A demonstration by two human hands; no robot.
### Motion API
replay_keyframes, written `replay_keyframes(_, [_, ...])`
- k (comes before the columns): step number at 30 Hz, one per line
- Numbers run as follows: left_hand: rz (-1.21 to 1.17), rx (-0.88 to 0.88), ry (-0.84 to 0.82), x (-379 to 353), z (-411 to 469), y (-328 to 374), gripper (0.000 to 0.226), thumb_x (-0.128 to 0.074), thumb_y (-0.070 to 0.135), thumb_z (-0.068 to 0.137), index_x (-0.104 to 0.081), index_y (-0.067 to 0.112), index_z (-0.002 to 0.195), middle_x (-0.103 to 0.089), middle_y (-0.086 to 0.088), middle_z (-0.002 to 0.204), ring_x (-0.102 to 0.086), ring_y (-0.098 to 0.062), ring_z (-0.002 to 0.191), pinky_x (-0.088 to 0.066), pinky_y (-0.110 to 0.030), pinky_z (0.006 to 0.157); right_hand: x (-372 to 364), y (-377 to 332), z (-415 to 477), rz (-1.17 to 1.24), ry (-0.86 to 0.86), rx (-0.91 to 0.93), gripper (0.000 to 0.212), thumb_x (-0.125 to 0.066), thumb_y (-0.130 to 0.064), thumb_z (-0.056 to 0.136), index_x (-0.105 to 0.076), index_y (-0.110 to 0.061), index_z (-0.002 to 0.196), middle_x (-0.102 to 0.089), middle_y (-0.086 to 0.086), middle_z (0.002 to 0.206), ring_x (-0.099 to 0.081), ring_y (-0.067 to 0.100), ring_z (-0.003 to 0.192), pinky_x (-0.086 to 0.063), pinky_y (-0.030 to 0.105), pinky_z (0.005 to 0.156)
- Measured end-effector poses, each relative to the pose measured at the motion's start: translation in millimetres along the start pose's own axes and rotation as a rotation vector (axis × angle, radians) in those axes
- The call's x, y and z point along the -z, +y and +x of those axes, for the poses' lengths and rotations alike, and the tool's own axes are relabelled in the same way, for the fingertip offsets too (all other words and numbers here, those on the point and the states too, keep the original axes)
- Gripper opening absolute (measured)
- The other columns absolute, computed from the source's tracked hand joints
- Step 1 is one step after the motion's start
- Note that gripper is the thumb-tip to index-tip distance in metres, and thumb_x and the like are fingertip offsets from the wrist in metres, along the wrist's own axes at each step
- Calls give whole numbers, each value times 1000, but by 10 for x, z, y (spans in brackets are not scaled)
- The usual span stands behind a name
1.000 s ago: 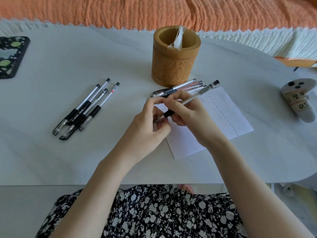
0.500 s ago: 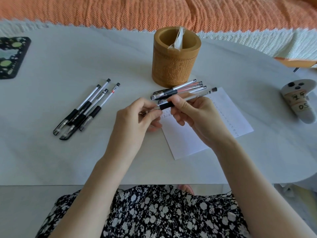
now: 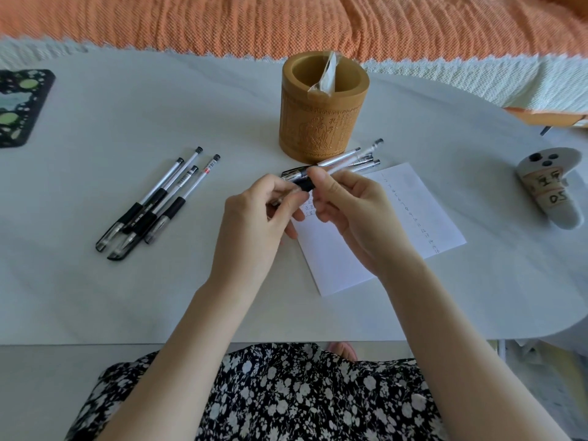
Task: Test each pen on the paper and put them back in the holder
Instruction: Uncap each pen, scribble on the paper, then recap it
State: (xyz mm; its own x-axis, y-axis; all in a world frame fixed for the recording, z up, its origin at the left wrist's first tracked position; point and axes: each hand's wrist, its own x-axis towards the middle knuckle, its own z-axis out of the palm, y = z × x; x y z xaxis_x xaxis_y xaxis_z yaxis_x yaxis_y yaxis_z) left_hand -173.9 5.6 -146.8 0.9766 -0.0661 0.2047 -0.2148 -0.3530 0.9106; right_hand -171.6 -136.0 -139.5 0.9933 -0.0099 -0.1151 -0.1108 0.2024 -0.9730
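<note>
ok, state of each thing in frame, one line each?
Held pen: gripped by both hands, above the paper.
Left hand: at the cap end.
Right hand: on the barrel.
Holder: upright, no pens inside.
Four pens: lying left, capped.
Paper: flat, marked.

The white table carries a bamboo holder, loose pens, and paper.
</note>
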Motion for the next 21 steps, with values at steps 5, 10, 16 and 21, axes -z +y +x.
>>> replay_keyframes(5, [97,13,-29,-36,40,-58,11,-61,29,88,-64,18,91,-68,6,72,-60,-8,51,-44,-21,51,84,-13,48,-181,101,-34,22,-66,-19,88,-65,0,75,-61,3,60,-49,11,51,-39,19,49])
replay_keyframes(10, [227,28,50,114,36,-77,21,-56,36,90,-67,20,96,-70,6,81,-64,-9,67,-53,-31,67,129,-40,161,-213,301,-55,32,-68,-30,87,-70,2,78,-63,2,53,-50,8,43,-37,17,42])
replay_keyframes(16, [305,51,100,230,-14,-97,13,-56,28,91,-67,21,93,-69,11,81,-64,-8,74,-52,-31,70,104,17,291,-406,345,-54,30,-58,-24,93,-67,0,78,-65,8,57,-51,8,41,-38,17,43])
replay_keyframes(21, [447,-14,207,299,14,-195,16,-57,12,89,-66,17,101,-68,3,97,-60,-18,90,-47,-30,80,140,10,246,-478,363,-24,27,-52,-18,93,-69,-2,79,-65,5,56,-50,8,41,-39,19,43])
